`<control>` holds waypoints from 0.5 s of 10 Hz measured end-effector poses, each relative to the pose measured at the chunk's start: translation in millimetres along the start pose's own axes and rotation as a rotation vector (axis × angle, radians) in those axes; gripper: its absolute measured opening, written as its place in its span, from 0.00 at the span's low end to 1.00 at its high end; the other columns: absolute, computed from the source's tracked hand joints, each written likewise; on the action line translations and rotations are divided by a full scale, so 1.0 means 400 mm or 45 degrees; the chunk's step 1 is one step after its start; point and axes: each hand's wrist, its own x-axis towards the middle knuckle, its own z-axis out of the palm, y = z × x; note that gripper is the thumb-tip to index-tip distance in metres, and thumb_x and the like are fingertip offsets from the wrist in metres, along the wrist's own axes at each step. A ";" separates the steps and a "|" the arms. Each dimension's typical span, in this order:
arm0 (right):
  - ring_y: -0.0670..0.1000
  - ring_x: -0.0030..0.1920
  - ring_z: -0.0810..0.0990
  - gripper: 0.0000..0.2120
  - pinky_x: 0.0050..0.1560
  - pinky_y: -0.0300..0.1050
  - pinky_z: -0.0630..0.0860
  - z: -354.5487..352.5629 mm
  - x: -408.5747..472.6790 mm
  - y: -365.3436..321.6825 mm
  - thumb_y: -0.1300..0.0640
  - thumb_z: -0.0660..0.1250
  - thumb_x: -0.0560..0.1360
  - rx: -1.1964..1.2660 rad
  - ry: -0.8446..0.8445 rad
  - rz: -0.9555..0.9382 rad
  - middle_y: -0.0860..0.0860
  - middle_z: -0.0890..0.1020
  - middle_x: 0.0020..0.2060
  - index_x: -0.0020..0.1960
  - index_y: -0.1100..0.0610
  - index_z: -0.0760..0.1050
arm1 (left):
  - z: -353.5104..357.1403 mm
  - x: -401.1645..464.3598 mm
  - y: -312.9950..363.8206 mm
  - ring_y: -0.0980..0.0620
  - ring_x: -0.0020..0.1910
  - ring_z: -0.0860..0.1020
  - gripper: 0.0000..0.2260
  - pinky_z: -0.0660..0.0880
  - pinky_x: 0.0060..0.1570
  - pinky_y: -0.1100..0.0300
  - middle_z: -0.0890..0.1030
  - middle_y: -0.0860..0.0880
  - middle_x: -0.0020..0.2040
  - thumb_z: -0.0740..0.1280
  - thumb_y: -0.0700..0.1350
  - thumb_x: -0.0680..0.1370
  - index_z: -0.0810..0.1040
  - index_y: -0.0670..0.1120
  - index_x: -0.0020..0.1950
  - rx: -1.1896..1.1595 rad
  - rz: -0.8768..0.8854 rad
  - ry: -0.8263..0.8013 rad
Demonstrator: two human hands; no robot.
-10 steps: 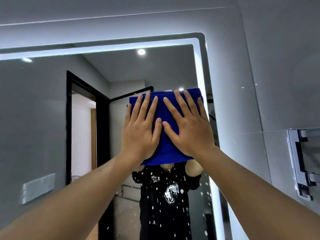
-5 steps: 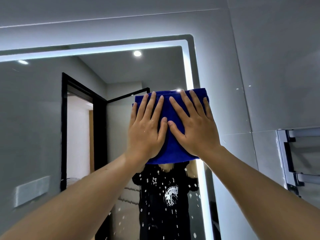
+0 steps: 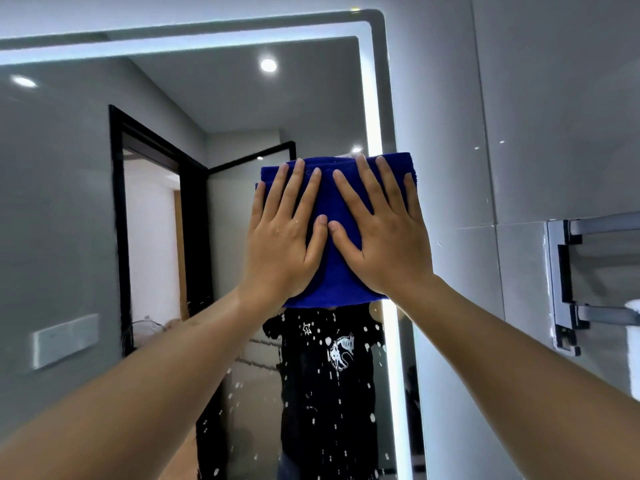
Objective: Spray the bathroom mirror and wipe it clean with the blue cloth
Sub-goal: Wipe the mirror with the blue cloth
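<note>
Both hands lie flat with fingers spread, left hand point(image 3: 282, 237) and right hand point(image 3: 381, 233) side by side, pressing the folded cloth point(image 3: 337, 271) against the mirror point(image 3: 86, 202); compared with a second ago the cloth sits nearer the mirror's lit right edge, now overlapping it; droplets remain below the cloth, so wiping is judged unfinished.

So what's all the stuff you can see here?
blue cloth: one, deep blue, folded, flat against the mirror by its right lit edge
mirror: one, with a white light strip round its border
spray droplets: many, whitish, on the lower glass
wall tiles: grey, right of the mirror
metal rack: one, grey, on the right wall
left hand: one, fingers straight, pressing the cloth
right hand: one, fingers straight, pressing the cloth
</note>
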 end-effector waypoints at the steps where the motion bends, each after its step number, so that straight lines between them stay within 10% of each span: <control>1: 0.54 0.79 0.49 0.29 0.77 0.56 0.45 0.002 -0.026 -0.005 0.40 0.50 0.80 -0.012 -0.015 -0.008 0.52 0.54 0.79 0.79 0.48 0.54 | 0.001 -0.028 0.007 0.49 0.79 0.50 0.26 0.47 0.77 0.47 0.55 0.47 0.80 0.50 0.53 0.82 0.55 0.47 0.79 0.001 -0.009 -0.010; 5: 0.55 0.78 0.51 0.29 0.77 0.58 0.47 0.007 -0.143 -0.024 0.41 0.52 0.80 -0.014 -0.039 -0.018 0.53 0.56 0.78 0.78 0.49 0.56 | 0.006 -0.145 0.045 0.47 0.79 0.51 0.26 0.48 0.76 0.45 0.56 0.45 0.79 0.51 0.52 0.82 0.55 0.46 0.79 -0.005 -0.025 -0.050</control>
